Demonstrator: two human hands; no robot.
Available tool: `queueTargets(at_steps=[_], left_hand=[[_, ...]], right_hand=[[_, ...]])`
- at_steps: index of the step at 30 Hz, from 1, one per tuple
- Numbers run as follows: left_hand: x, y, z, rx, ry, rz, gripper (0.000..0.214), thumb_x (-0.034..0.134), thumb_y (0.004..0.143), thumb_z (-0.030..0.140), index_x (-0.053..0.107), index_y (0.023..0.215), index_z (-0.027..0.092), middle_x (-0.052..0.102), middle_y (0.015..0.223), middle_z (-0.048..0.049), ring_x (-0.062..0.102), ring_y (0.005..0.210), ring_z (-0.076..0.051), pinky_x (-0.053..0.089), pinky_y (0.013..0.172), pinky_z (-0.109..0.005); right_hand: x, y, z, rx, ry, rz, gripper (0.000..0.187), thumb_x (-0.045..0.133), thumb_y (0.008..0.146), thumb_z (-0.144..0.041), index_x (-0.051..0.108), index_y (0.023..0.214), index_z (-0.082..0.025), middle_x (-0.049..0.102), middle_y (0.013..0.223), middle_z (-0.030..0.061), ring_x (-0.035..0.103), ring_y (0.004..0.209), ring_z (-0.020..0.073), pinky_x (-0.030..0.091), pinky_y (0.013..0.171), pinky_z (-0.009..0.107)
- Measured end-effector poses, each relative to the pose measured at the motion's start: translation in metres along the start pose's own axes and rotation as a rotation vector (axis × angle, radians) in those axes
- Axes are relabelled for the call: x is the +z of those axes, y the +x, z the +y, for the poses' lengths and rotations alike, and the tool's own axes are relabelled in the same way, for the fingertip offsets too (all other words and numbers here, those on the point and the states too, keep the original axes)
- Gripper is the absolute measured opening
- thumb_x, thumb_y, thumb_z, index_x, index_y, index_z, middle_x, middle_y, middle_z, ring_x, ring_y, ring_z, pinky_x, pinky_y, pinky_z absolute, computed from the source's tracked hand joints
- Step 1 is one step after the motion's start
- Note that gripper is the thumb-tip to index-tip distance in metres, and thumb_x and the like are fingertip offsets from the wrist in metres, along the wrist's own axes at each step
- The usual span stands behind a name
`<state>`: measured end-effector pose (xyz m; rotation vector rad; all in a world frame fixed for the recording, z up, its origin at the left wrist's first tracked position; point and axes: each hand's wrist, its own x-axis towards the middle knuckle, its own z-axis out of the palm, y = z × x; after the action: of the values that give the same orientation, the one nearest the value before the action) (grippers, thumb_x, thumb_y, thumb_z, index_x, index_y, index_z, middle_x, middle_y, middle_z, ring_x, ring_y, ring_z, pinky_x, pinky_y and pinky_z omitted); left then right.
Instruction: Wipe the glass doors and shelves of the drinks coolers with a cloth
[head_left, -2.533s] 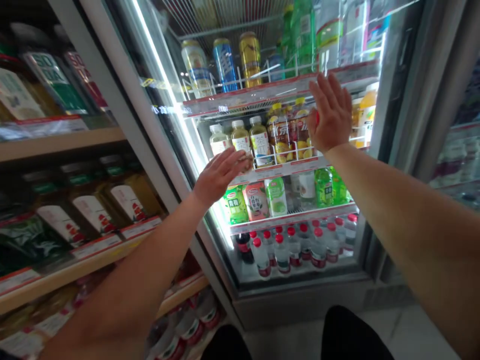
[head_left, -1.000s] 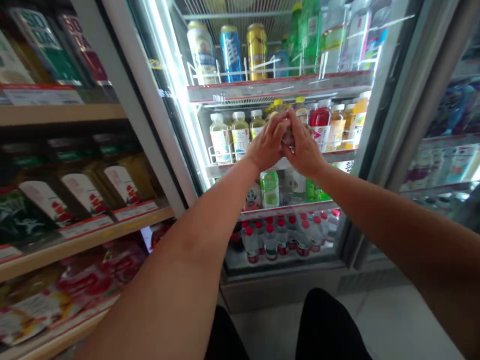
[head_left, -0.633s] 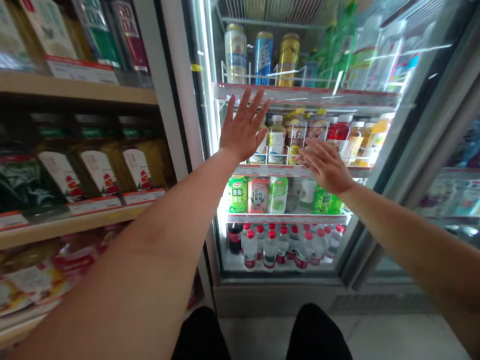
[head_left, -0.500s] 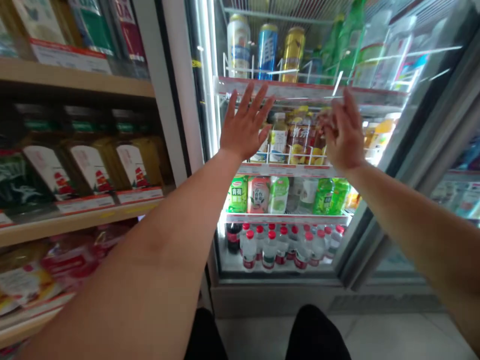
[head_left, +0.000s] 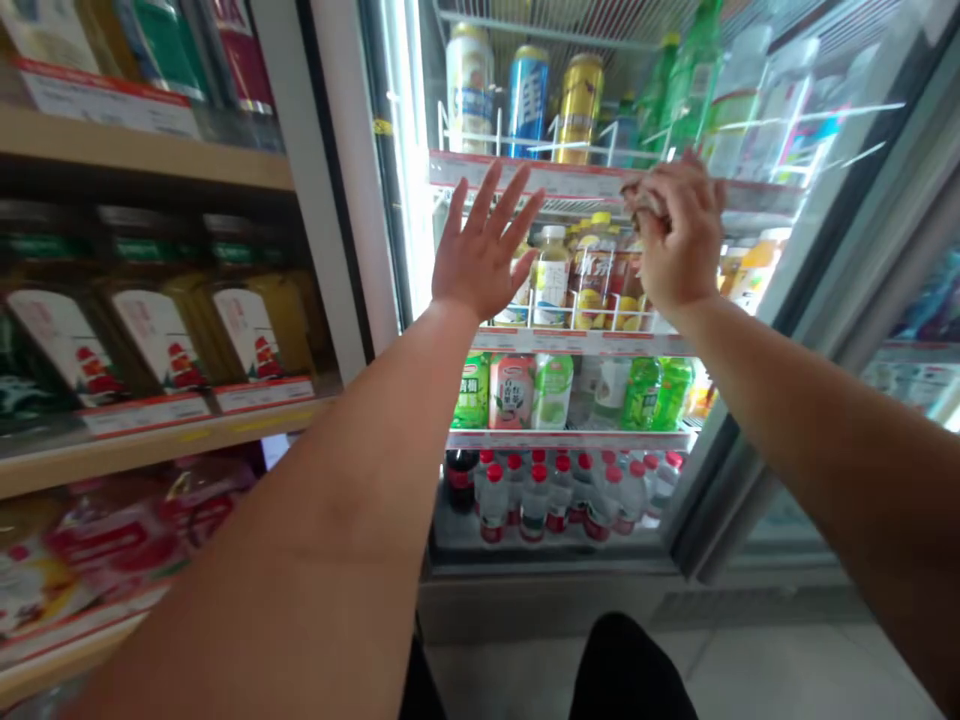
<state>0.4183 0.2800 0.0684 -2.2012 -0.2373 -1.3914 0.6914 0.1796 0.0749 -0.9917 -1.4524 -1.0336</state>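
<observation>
My left hand (head_left: 484, 245) is held up with its fingers spread, in front of the glass door (head_left: 757, 130) of a lit drinks fridge. Its palm faces the glass; whether it touches cannot be told. To its right, my right hand (head_left: 679, 235) is closed round a crumpled brownish cloth (head_left: 643, 197), which shows at the thumb and fingertips near the glass. Behind the hands are drink cans, such as a blue can (head_left: 531, 100) and a gold can (head_left: 579, 108), and a shelf of tea bottles (head_left: 594, 268).
Green drink bottles (head_left: 553, 392) and red-capped water bottles (head_left: 535, 503) fill the lower fridge shelves. A wooden shelf (head_left: 150, 440) with large bottles (head_left: 251, 325) stands close on the left. The grey door frame (head_left: 739, 480) runs along the right. Tiled floor (head_left: 510, 665) lies below.
My right hand has moved slightly left with the cloth, its fingers now curled more tightly. My left hand stays spread in nearly the same place. The view has shifted slightly.
</observation>
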Motion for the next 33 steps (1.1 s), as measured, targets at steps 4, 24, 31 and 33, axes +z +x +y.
queueTargets(at_steps=[4, 24, 31, 33], left_hand=[[-0.001, 0.000, 0.003, 0.022, 0.038, 0.036, 0.073, 0.054, 0.100, 0.028, 0.028, 0.168, 0.036, 0.019, 0.175, 0.0060, 0.002, 0.164, -0.026, -0.015, 0.133, -0.057], [0.004, -0.001, -0.002, 0.012, 0.117, 0.009, 0.067, 0.047, 0.106, 0.037, 0.019, 0.168, 0.039, 0.003, 0.174, 0.0176, -0.011, 0.163, -0.017, -0.023, 0.133, -0.047], [0.005, 0.000, -0.003, 0.001, 0.045, 0.012, 0.068, 0.046, 0.105, 0.038, 0.021, 0.168, 0.043, 0.006, 0.172, 0.0210, -0.015, 0.162, -0.017, -0.023, 0.133, -0.045], [0.003, -0.001, -0.001, 0.005, 0.016, 0.009, 0.069, 0.047, 0.104, 0.035, 0.024, 0.168, 0.041, 0.009, 0.174, 0.0168, -0.013, 0.162, -0.020, -0.021, 0.134, -0.048]], right_hand=[[0.012, -0.021, -0.012, 0.019, 0.010, 0.149, 0.046, 0.030, 0.107, -0.040, 0.049, 0.149, -0.043, 0.052, 0.156, -0.0028, 0.033, 0.157, 0.0310, 0.023, 0.132, 0.062], [0.015, 0.022, -0.056, -0.286, -0.090, -0.252, 0.060, 0.043, 0.103, -0.051, 0.046, 0.159, -0.028, 0.037, 0.169, -0.0018, 0.022, 0.162, 0.0273, 0.018, 0.137, 0.053], [0.019, 0.026, -0.054, -0.145, -0.095, -0.165, 0.050, 0.038, 0.106, -0.051, 0.054, 0.151, -0.035, 0.047, 0.162, -0.0043, 0.033, 0.158, 0.0243, 0.013, 0.137, 0.052], [0.022, 0.024, -0.052, -0.016, -0.134, -0.011, 0.051, 0.034, 0.107, -0.046, 0.057, 0.149, -0.030, 0.051, 0.158, 0.0004, 0.038, 0.155, 0.0238, 0.020, 0.135, 0.051]])
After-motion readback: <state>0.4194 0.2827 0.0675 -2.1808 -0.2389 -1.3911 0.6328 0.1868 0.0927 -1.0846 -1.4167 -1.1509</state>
